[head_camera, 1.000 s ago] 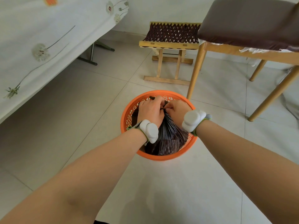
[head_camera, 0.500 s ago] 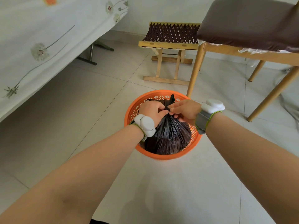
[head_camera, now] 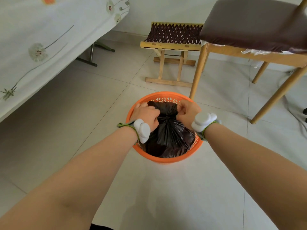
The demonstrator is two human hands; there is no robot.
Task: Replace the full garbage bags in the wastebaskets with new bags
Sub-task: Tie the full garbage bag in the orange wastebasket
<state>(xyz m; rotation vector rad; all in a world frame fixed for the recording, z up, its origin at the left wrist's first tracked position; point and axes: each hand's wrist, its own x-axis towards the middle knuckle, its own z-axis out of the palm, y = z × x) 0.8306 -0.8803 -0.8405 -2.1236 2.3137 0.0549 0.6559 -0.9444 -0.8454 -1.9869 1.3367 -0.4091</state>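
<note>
Fingertips are hidden in gathered plastic: left hand (head_camera: 146, 113) and right hand (head_camera: 187, 110), both fisted, grip the black garbage bag (head_camera: 167, 135) sitting inside the orange wastebasket (head_camera: 167, 159).

black plastic garbage bag (head_camera: 167, 138) sits in round orange plastic wastebasket (head_camera: 167, 159) on pale tiled floor (head_camera: 93, 103); left hand (head_camera: 146, 113) grips bag top left of its centre, right hand (head_camera: 187, 112) right of it; wooden folding stool with woven seat (head_camera: 172, 35) behind basket; wooden chair with brown padded seat (head_camera: 249, 22) behind-right, front leg just beside rim; table under white floral cloth (head_camera: 49, 30) well left
</note>
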